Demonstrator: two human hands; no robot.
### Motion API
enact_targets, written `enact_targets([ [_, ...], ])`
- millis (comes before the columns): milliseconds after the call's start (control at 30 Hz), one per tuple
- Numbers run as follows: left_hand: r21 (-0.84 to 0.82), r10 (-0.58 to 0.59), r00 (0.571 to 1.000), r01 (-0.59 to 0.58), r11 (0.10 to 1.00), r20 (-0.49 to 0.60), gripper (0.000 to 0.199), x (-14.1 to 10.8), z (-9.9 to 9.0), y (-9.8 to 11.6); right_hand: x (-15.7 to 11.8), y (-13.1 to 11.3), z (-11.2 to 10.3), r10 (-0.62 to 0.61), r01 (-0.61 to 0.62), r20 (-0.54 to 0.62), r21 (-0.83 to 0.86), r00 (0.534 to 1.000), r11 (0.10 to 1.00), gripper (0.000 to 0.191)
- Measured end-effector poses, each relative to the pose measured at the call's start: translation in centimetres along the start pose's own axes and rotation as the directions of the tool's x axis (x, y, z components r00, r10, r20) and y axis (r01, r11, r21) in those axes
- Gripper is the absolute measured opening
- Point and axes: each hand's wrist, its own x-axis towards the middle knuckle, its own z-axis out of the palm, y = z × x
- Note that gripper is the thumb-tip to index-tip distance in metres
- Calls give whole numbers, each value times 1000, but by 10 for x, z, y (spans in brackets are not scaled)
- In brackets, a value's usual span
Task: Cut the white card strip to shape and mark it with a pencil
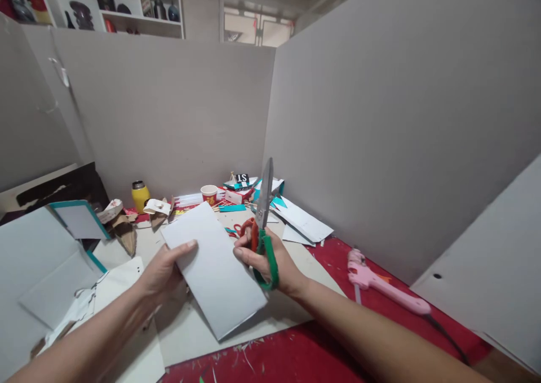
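A white piece of cardboard point(215, 276) is tilted above the work surface, gripped along its left edge by my left hand point(169, 267), thumb on top and fingers underneath. In my right hand point(274, 256) is a pair of scissors point(264, 194) with one green and one orange-red handle; the blades point upward and look closed. The right fingers and thumb wrap the handles, close to the right edge of the cardboard. Whether that hand also touches the cardboard is hard to tell.
A pink glue gun point(389, 290) lies on the red tablecloth point(279, 355) at right. Toward the back stand a yellow bottle point(140, 197) and a paper cup point(208, 193), beside scraps and a second pair of scissors point(233, 230). Folded white cardboard point(38, 259) fills the left. Grey partitions point(169, 107) enclose the table.
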Motion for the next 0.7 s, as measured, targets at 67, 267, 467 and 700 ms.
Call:
enact_targets([
  [67,24,43,999,-43,999,15,46,7,-14,20,0,-4,-1,25,-24,66,-18,998,1000,15],
  [267,230,-89,988,58,972,126,32,11,-38,56,-4,-5,5,121,-112,172,-64,978,992,19],
  [467,380,-252,950,168,910,185,15,3,-30,43,-7,-7,7,144,-137,195,-52,970,989,22],
  [700,441,-285,920,145,886,268,30,-4,-32,56,-11,-13,10,125,-127,183,-3,975,992,23],
])
